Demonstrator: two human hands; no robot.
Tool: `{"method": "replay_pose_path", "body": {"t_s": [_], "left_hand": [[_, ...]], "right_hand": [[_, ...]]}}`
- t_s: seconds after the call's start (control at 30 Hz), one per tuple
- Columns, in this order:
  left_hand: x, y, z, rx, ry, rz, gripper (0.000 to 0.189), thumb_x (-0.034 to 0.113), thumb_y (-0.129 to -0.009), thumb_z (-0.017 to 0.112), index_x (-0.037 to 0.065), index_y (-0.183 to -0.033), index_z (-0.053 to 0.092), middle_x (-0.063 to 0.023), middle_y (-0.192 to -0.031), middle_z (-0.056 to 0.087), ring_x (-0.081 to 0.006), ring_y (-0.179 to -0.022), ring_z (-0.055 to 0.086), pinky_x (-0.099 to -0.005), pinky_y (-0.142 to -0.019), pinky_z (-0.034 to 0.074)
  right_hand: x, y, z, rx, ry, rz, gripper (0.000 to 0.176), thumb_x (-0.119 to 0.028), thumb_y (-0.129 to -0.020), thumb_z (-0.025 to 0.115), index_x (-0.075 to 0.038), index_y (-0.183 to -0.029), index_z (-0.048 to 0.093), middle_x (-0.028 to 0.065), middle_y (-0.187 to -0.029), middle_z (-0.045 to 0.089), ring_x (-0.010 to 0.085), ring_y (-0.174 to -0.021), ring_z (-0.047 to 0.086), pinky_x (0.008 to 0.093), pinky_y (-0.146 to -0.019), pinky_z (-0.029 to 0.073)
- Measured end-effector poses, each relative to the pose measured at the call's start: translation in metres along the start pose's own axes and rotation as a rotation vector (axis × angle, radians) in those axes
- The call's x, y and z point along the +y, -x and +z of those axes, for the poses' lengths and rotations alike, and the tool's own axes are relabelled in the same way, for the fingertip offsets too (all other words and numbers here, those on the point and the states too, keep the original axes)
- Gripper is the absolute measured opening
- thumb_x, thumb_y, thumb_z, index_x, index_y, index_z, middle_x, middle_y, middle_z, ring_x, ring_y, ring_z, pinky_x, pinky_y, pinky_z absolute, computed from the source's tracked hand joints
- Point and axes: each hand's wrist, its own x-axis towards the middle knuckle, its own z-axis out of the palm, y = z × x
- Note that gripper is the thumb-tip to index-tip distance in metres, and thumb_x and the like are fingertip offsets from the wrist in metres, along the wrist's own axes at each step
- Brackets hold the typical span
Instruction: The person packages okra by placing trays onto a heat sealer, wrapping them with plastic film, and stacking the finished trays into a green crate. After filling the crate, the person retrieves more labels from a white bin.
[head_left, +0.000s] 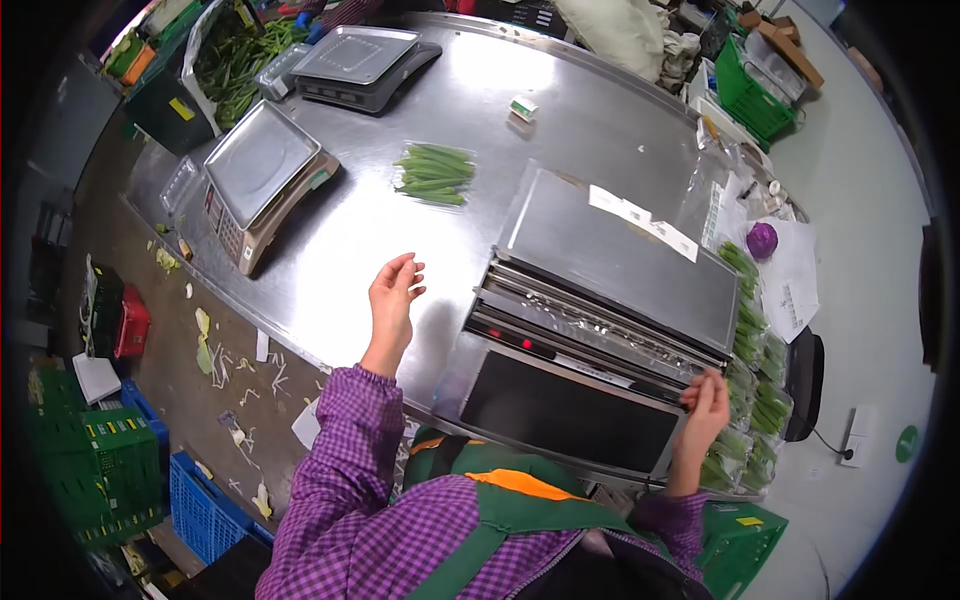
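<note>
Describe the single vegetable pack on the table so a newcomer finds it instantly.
On the long steel table, look between the weighing scale at its left edge and the wrapping machine. The pack of green pods lies there, beyond the open left hand. It is alone on bare steel, unlike the packs piled right of the machine.
</note>
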Motion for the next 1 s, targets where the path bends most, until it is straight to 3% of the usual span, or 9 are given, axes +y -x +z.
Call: {"method": "replay_pose_path", "body": {"t_s": [0.27,0.33,0.43,0.6,0.67,0.77,0.83,0.9,1.0], "left_hand": [[-0.034,-0.185,-0.051,0.179,-0.195,0.003,0.043,0.023,-0.089,0.054,0.003,-0.126,0.046,-0.0111,-0.116,0.053,-0.0217,-0.102,0.052,-0.0335,-0.083,0.046],[-0.045,-0.241,-0.056,0.299,-0.582,0.226,0.042,0.021,-0.087,0.055,0.000,-0.122,0.050,-0.0167,-0.111,0.057,-0.0258,-0.097,0.057,-0.0343,-0.081,0.047],[-0.041,-0.294,-0.061,0.114,-0.716,0.283,0.041,0.019,-0.084,0.057,0.001,-0.120,0.053,-0.0180,-0.107,0.060,-0.0287,-0.094,0.059,-0.0358,-0.082,0.046],[-0.029,-0.287,-0.063,-0.007,-0.826,0.211,0.035,0.010,-0.083,0.055,0.004,-0.117,0.055,-0.0148,-0.096,0.062,-0.0251,-0.080,0.062,-0.0338,-0.076,0.050],[-0.026,-0.259,-0.070,-0.022,-0.323,0.000,0.035,0.002,-0.083,0.050,0.003,-0.118,0.053,-0.0098,-0.083,0.057,-0.0182,-0.072,0.059,-0.0302,-0.065,0.055],[-0.022,-0.210,-0.099,0.004,-0.151,-0.093,0.036,-0.003,-0.084,0.044,0.000,-0.121,0.045,-0.0057,-0.082,0.048,-0.0143,-0.073,0.056,-0.0294,-0.062,0.058],[-0.019,-0.171,-0.124,0.054,-0.140,-0.128,0.036,-0.004,-0.084,0.044,0.000,-0.121,0.044,-0.0051,-0.083,0.047,-0.0141,-0.075,0.056,-0.0295,-0.063,0.058],[-0.013,-0.136,-0.147,0.088,-0.212,-0.172,0.037,-0.004,-0.085,0.044,-0.001,-0.121,0.043,-0.0041,-0.083,0.045,-0.0139,-0.079,0.055,-0.0299,-0.066,0.058],[-0.026,-0.097,-0.187,0.073,-0.229,-0.187,0.036,-0.003,-0.084,0.046,0.000,-0.120,0.044,-0.0047,-0.087,0.047,-0.0146,-0.080,0.056,-0.0292,-0.064,0.057]], "right_hand": [[-0.027,0.101,0.128,-0.399,0.031,0.101,0.016,-0.003,-0.092,0.046,0.002,-0.101,0.057,0.0083,-0.080,0.061,0.0098,-0.065,0.057,0.0214,-0.059,0.048],[-0.031,0.115,0.153,-0.496,0.025,0.182,0.017,-0.003,-0.091,0.047,0.002,-0.103,0.057,0.0082,-0.081,0.061,0.0096,-0.067,0.057,0.0213,-0.061,0.048],[-0.032,0.132,0.191,-0.640,0.000,0.271,0.017,-0.003,-0.091,0.048,0.002,-0.104,0.058,0.0078,-0.083,0.062,0.0098,-0.070,0.059,0.0212,-0.063,0.049],[-0.040,0.140,0.251,-0.928,0.158,0.204,0.019,-0.004,-0.088,0.051,0.000,-0.105,0.059,0.0067,-0.081,0.064,0.0103,-0.069,0.061,0.0229,-0.062,0.049],[-0.037,0.142,0.271,-1.055,0.159,0.058,0.019,-0.005,-0.088,0.051,0.000,-0.104,0.060,0.0075,-0.082,0.065,0.0113,-0.069,0.062,0.0232,-0.061,0.049],[0.002,0.146,0.304,-0.951,0.105,0.223,0.035,-0.009,-0.086,0.054,0.000,-0.119,0.050,0.0127,-0.096,0.063,0.0177,-0.078,0.063,0.0268,-0.070,0.050],[0.029,0.138,0.336,-0.844,0.134,0.199,0.048,-0.011,-0.085,0.055,0.001,-0.129,0.039,0.0172,-0.110,0.058,0.0219,-0.089,0.061,0.0299,-0.080,0.048],[0.081,0.133,0.369,-0.713,0.300,0.038,0.055,-0.007,-0.087,0.051,-0.002,-0.136,0.028,0.0146,-0.122,0.049,0.0156,-0.086,0.057,0.0268,-0.073,0.047],[0.130,0.125,0.405,-0.598,0.411,0.018,0.053,-0.008,-0.086,0.051,-0.003,-0.136,0.031,0.0134,-0.111,0.053,0.0185,-0.080,0.056,0.0294,-0.071,0.047]]}}
